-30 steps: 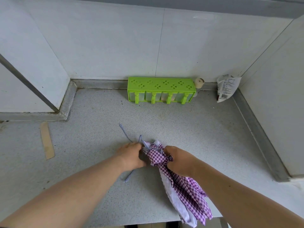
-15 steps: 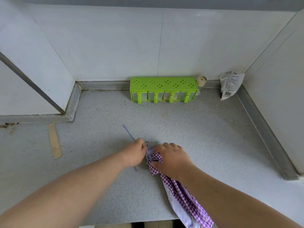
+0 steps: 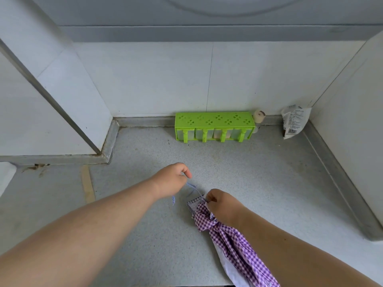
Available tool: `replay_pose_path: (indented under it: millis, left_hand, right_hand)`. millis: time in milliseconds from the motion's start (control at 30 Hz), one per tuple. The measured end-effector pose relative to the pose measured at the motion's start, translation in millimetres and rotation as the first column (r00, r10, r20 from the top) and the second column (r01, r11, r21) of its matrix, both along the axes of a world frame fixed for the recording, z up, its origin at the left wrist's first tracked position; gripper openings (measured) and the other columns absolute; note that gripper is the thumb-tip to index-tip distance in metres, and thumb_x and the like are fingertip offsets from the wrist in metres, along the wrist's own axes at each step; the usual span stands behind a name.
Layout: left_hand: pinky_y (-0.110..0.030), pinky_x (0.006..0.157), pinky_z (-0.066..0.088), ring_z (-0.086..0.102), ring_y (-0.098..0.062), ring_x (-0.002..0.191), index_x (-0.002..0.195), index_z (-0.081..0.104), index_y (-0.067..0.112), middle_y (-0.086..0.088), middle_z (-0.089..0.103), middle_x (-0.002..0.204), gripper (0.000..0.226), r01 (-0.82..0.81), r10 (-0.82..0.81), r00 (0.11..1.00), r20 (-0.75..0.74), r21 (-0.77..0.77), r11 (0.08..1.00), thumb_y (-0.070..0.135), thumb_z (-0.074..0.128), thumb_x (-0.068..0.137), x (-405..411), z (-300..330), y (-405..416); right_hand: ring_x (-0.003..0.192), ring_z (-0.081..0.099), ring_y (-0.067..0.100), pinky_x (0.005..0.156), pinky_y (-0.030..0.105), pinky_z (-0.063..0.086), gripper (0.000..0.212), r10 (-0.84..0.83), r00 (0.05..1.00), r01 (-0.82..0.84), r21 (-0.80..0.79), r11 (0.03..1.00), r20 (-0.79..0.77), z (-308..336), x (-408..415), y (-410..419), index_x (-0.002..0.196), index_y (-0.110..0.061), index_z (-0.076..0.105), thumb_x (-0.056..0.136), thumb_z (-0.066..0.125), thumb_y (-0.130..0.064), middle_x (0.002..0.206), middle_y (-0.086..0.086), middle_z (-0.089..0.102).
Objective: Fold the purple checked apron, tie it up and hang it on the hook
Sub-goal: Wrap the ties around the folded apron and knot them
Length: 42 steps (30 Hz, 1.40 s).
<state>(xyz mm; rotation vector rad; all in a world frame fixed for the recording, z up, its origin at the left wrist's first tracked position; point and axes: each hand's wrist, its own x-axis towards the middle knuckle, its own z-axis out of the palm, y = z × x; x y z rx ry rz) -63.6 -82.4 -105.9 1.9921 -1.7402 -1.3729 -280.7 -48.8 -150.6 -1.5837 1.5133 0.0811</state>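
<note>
The purple checked apron (image 3: 228, 235) lies bunched into a long roll on the speckled grey worktop (image 3: 259, 172), its upper end near the middle of the surface and its lower end running off the near edge at the bottom right. Its pale lining shows along the left side of the roll.

The right hand (image 3: 222, 205) rests on the upper end of the apron, fingers curled and pinching the gathered cloth just where a thin lilac apron string (image 3: 193, 188) leaves it. The left hand (image 3: 172, 180) is up and to the left of it, apart from the cloth, with its fingers curled round the same string; the string runs in a short arc between the two hands, and a loose end (image 3: 173, 199) hangs below the left hand over the worktop.

At the back of the worktop, against the white tiled wall (image 3: 155, 79), stands a bright green spice rack (image 3: 214, 126) with a row of clear compartments. A small beige-capped bottle (image 3: 259, 118) stands just beside its right end. In the far right corner a crumpled white printed packet (image 3: 294, 121) leans against the wall. A strip of tan tape (image 3: 88, 183) is stuck to the worktop on the left.
</note>
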Motion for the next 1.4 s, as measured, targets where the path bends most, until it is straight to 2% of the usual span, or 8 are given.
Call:
replay_pose_path:
  millis: [133,433,600,733,867,1100,1300,1400]
  left_hand:
    - [-0.027,0.058,0.043,0.059,-0.016,0.060,0.098,0.065,0.029,0.001,0.057,0.071,0.026,0.066,-0.066,0.997,-0.031,0.002,0.998,0.010,0.047,0.098,-7.0,24.0,-0.5]
    - [-0.026,0.059,0.042,0.058,-0.016,0.067,0.086,0.064,0.028,-0.003,0.073,0.088,0.027,0.034,-0.041,0.998,-0.057,-0.125,0.992,0.006,0.053,0.095,-10.2,53.7,-3.4]
    - [-0.037,0.110,0.045,0.055,-0.020,0.121,0.081,0.067,0.039,0.006,0.056,0.112,0.017,0.084,-0.029,0.934,0.356,-0.140,0.986,0.036,0.054,0.091,10.3,11.5,-2.1]
    - [-0.036,0.102,0.052,0.063,-0.032,0.122,0.117,0.075,0.020,-0.012,0.069,0.127,0.042,0.196,-0.250,0.835,0.491,0.160,0.967,0.043,0.045,0.100,7.1,-30.1,5.2]
    - [-0.037,0.102,0.049,0.063,-0.032,0.126,0.136,0.065,0.008,-0.014,0.066,0.138,0.053,0.135,-0.257,0.880,0.398,0.310,0.941,0.046,0.042,0.108,-9.3,-61.1,9.1]
    - [-0.041,0.103,0.052,0.068,-0.028,0.112,0.107,0.073,0.009,-0.010,0.073,0.114,0.035,0.016,-0.071,0.983,0.170,0.305,0.952,0.035,0.050,0.108,-35.3,-77.0,5.0]
    - [-0.030,0.068,0.044,0.054,-0.017,0.067,0.073,0.058,0.015,-0.001,0.064,0.068,0.031,-0.199,0.253,0.959,-0.126,0.332,0.922,0.020,0.051,0.104,-41.7,-52.8,8.3]
    - [-0.032,0.072,0.046,0.051,-0.015,0.058,0.073,0.062,0.015,0.002,0.060,0.056,0.032,-0.190,0.259,0.944,-0.204,0.307,0.933,0.023,0.057,0.104,-39.6,-29.4,7.1]
  right_hand:
    - [0.086,0.062,0.010,0.065,0.023,0.046,0.040,0.073,0.997,-0.073,0.026,0.997,-0.015,8.9,2.3,2.7,0.117,-0.042,0.064,0.095,0.043,-0.016,0.109,-0.007,0.066]
    - [0.064,0.058,0.010,0.061,0.023,0.046,0.034,-0.047,0.996,0.055,-0.096,0.994,0.080,28.4,5.4,3.0,0.091,-0.026,0.078,0.107,0.048,-0.029,0.097,0.005,0.074]
    - [0.052,0.054,0.001,0.051,0.014,0.042,0.039,-0.257,0.952,0.259,0.010,0.966,0.168,26.0,7.3,-2.0,0.097,-0.019,0.077,0.111,0.042,-0.029,0.086,-0.006,0.076]
    - [0.045,0.053,0.003,0.047,0.017,0.041,0.042,-0.405,0.897,0.399,0.073,0.914,0.178,17.5,11.4,-11.0,0.091,-0.017,0.075,0.111,0.041,-0.030,0.070,-0.004,0.069]
    - [0.061,0.051,0.015,0.056,0.027,0.040,0.043,-0.417,0.902,0.414,0.048,0.909,0.115,8.8,8.9,-17.2,0.085,-0.014,0.063,0.111,0.033,-0.031,0.079,0.004,0.062]
    - [0.057,0.048,0.009,0.052,0.021,0.037,0.039,-0.374,0.914,0.381,-0.011,0.925,0.159,16.9,-6.1,-6.5,0.094,-0.016,0.070,0.109,0.036,-0.027,0.076,-0.002,0.059]
    - [0.032,0.036,0.003,0.039,0.015,0.030,0.029,-0.322,0.921,0.339,-0.048,0.939,0.219,27.2,-17.2,0.8,0.109,-0.026,0.076,0.109,0.047,-0.030,0.057,-0.015,0.060]
    - [0.034,0.040,0.001,0.041,0.015,0.031,0.028,-0.301,0.931,0.328,-0.108,0.939,0.205,38.1,-21.5,-1.7,0.106,-0.025,0.075,0.108,0.047,-0.027,0.083,-0.003,0.072]
